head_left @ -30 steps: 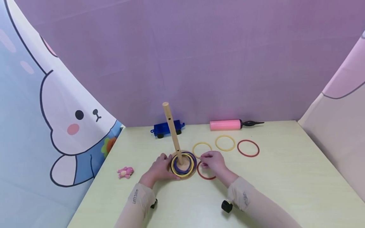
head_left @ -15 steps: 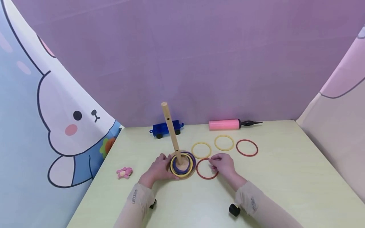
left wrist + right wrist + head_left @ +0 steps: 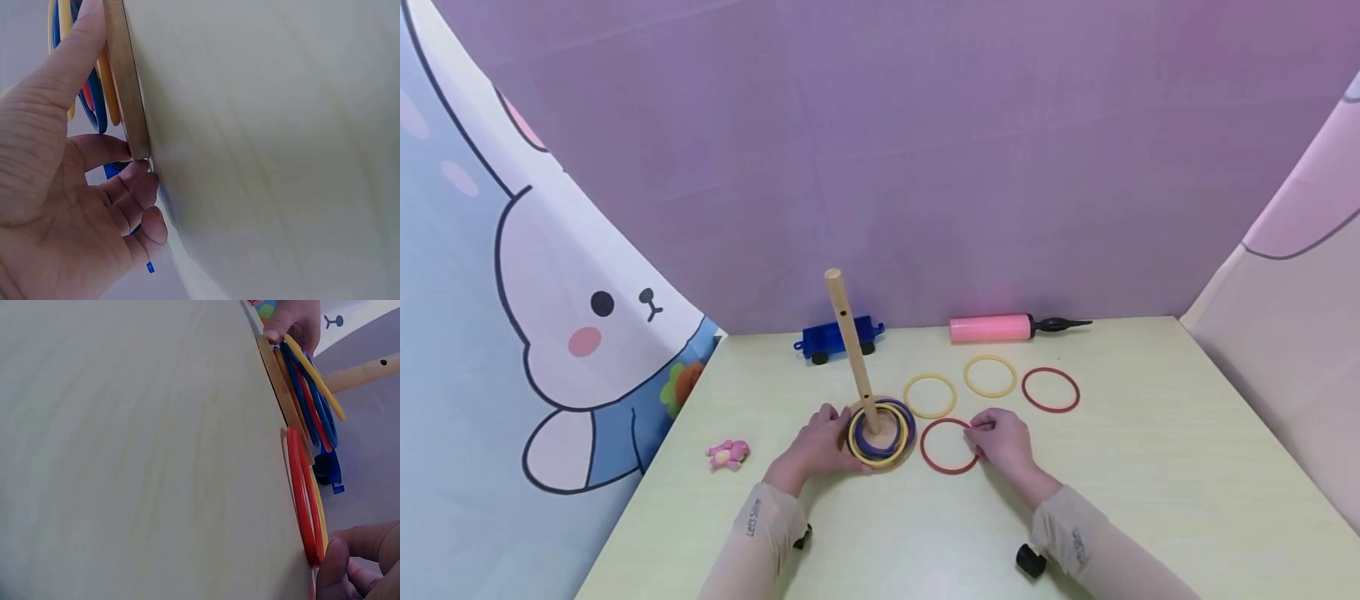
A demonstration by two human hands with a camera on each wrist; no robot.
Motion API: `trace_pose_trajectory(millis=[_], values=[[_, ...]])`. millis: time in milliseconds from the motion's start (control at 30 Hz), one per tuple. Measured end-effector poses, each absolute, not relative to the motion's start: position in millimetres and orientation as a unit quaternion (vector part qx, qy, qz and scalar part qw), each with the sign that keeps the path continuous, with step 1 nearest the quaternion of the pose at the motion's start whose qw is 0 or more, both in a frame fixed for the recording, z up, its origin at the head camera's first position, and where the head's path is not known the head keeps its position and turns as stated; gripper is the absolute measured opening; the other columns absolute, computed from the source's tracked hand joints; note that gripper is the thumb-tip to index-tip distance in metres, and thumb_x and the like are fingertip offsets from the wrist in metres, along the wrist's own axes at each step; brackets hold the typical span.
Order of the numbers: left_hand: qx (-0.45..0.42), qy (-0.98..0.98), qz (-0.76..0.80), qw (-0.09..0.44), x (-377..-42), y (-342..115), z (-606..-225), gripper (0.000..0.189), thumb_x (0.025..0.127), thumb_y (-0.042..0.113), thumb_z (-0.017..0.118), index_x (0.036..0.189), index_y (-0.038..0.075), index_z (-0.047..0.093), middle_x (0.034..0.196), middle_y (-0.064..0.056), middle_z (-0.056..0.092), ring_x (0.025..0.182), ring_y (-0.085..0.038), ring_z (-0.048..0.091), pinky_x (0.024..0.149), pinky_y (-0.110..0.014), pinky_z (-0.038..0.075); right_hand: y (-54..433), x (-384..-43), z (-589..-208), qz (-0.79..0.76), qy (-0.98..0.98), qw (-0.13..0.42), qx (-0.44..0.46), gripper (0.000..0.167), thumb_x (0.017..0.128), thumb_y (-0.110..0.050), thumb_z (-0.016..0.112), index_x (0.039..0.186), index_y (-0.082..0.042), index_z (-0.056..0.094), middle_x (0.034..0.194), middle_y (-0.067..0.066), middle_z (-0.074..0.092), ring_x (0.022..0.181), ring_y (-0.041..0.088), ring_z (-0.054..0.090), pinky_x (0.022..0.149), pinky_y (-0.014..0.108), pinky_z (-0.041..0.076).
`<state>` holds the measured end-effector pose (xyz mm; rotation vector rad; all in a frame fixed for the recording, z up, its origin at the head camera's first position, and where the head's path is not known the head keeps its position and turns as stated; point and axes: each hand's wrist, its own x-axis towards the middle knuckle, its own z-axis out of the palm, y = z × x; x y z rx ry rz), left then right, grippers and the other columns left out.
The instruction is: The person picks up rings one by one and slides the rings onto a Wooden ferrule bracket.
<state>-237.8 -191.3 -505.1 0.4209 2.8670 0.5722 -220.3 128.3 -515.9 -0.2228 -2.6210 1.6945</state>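
A wooden peg stand (image 3: 855, 358) with a round base is in the middle of the table in the head view. Several yellow and dark blue rings (image 3: 904, 414) lie around the peg's foot, and a red one shows among them in the wrist views. My left hand (image 3: 816, 446) grips the base's left side; the thumb (image 3: 78, 47) lies along the near edge and the fingers reach behind. Beside the base on the right lies a red ring (image 3: 950, 472). My right hand (image 3: 1006, 439) pinches its right edge between thumb and finger.
Behind the right hand lie two yellow rings (image 3: 930, 416) (image 3: 990, 395) and another red ring (image 3: 1051, 409). A blue toy wagon (image 3: 823, 338) and a pink hand pump (image 3: 991, 328) are along the back edge. A small pink toy bear (image 3: 727, 455) lies at the left.
My right hand has moved right and a little toward me, from the red ring's upper left side to its right edge. The ring has shifted slightly right. The left hand stays put.
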Motion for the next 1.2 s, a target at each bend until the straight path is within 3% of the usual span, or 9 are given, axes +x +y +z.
trace_pose_trajectory(millis=[267, 600, 933, 1200], values=[[0.14, 0.967, 0.191, 0.094, -236.0, -190.4, -502.6, 0.117, 0.059, 0.063, 0.085, 0.15, 0.005, 0.037, 0.116, -0.01, 0.044, 0.103, -0.026, 0.043, 0.09, -0.047, 0.041, 136.4, -220.0, -518.0, 0.454, -0.889, 0.031, -0.044, 0.013, 0.076, -0.009, 0.079, 0.08, -0.003, 0.069, 0.067, 0.0, 0.065, 0.056, 0.01, 0.057, 0.059, 0.029, 0.047], [0.141, 0.967, 0.191, 0.095, -236.0, -190.0, -501.5, 0.117, 0.06, 0.062, 0.085, 0.15, 0.005, 0.037, 0.115, -0.009, 0.044, 0.102, -0.026, 0.043, 0.089, -0.046, 0.042, 135.7, -218.0, -511.0, 0.395, -0.918, 0.02, -0.021, 0.007, 0.076, -0.009, 0.076, 0.071, -0.008, 0.07, 0.061, -0.003, 0.061, 0.059, 0.013, 0.056, 0.066, 0.034, 0.046], [0.139, 0.966, 0.194, 0.097, -235.7, -189.9, -500.5, 0.118, 0.06, 0.063, 0.084, 0.15, 0.005, 0.036, 0.116, -0.01, 0.044, 0.102, -0.026, 0.043, 0.089, -0.047, 0.042, 140.2, -213.1, -510.9, 0.472, -0.88, -0.027, -0.042, 0.005, 0.079, -0.007, 0.074, 0.075, -0.005, 0.074, 0.057, 0.001, 0.062, 0.05, 0.013, 0.055, 0.053, 0.028, 0.047], [0.137, 0.967, 0.191, 0.099, -237.9, -190.9, -505.2, 0.116, 0.06, 0.063, 0.084, 0.15, 0.007, 0.037, 0.114, -0.009, 0.043, 0.102, -0.025, 0.042, 0.089, -0.046, 0.041, 143.7, -205.2, -508.8, 0.549, -0.833, -0.053, -0.051, 0.006, 0.082, -0.003, 0.073, 0.083, 0.003, 0.073, 0.062, 0.007, 0.064, 0.054, 0.017, 0.062, 0.053, 0.031, 0.053]])
